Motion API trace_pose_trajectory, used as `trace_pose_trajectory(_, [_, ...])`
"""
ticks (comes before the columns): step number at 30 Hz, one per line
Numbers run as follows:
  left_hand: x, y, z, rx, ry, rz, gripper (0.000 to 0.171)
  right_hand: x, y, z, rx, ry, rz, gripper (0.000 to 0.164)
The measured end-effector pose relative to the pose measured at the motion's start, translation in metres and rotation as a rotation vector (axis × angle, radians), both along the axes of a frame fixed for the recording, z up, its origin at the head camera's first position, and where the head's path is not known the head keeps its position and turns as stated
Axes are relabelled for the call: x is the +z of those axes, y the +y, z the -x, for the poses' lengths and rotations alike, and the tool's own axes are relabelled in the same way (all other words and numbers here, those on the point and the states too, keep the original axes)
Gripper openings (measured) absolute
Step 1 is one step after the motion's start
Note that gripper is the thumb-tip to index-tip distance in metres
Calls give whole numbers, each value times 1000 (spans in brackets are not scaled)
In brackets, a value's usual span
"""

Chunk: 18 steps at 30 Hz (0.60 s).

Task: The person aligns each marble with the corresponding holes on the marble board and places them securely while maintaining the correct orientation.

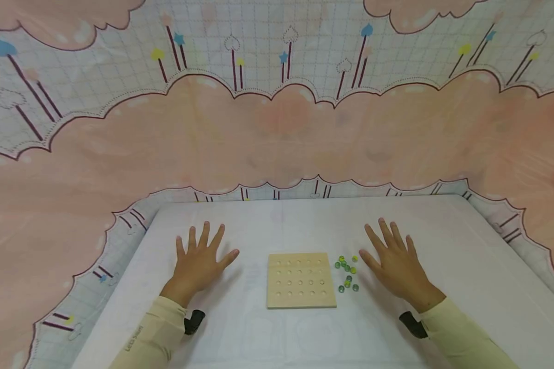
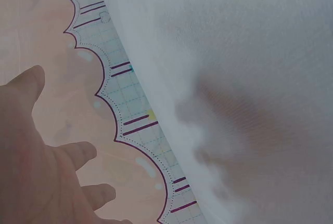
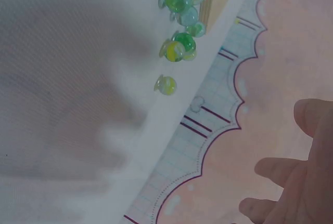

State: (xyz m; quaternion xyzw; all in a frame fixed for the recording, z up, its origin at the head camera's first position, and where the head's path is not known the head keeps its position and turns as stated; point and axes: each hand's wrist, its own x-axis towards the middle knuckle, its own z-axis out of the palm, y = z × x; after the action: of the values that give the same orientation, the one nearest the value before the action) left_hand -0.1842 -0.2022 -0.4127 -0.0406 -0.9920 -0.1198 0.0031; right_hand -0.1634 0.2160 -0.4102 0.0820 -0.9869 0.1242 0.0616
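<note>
Fingers spread, my left hand point(image 1: 197, 267) hovers over the table left of a square wooden board point(image 1: 301, 300) and holds nothing. The board lies flat, with rows of small round dimples in its top. My right hand point(image 1: 399, 266), fingers also spread and holding nothing, hovers to the right of several glass marbles point(image 1: 343, 266). These green and yellow marbles lie loose beside the board's right edge. In the right wrist view, the marbles point(image 3: 179, 0) sit on the white surface near a corner of the board point(image 3: 221, 0). The left wrist view shows the palm point(image 2: 31, 146) and a bit of board.
A white-covered table point(image 1: 277, 338) carries everything. Behind and around it hangs a curtain point(image 1: 277, 138) with pink cloud shapes and candle-like drawings. Small black devices point(image 1: 194, 322) are strapped at both wrists, beside the cream sleeves point(image 1: 152, 333).
</note>
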Motion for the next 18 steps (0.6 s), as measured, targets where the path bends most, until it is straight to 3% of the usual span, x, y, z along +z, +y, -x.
trace_pose_trajectory(18, [-1, 7, -4, -7, 7, 0, 85, 2, -2, -5, 7, 2, 24, 70])
